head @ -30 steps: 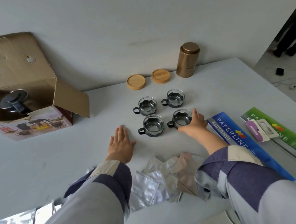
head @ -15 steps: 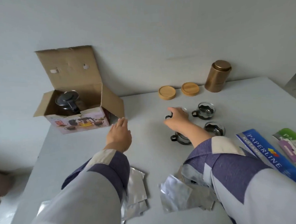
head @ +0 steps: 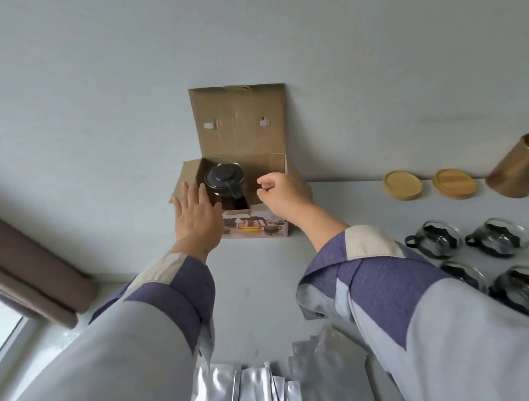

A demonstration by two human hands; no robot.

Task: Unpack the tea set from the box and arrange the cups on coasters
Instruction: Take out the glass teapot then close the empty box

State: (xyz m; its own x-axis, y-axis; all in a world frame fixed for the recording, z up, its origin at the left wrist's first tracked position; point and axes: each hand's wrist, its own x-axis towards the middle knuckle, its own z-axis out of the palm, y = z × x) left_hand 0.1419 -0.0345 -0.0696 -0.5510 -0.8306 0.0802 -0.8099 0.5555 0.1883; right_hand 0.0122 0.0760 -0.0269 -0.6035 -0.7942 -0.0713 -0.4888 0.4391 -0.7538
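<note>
An open cardboard box [head: 241, 131] stands against the wall with a glass teapot [head: 224, 184] with a dark lid inside it. My left hand [head: 195, 214] is spread flat over the box's front left corner. My right hand [head: 282, 193] hovers over the box's right side, fingers loosely curled, holding nothing. Several glass cups [head: 434, 243] with black holders sit in a cluster on the table at the right. Two round wooden coasters [head: 402, 184] [head: 454, 183] lie by the wall, with no cup on them.
A gold tin canister [head: 522, 171] stands at the far right by the wall. Silver foil packets [head: 266, 384] lie at the near table edge. A brown curtain [head: 31, 267] and a window are at the left, beyond the table's left edge.
My view has swung left toward the box. My right hand left the cups and moved over the box; my left hand moved from the table onto the box's front corner.
</note>
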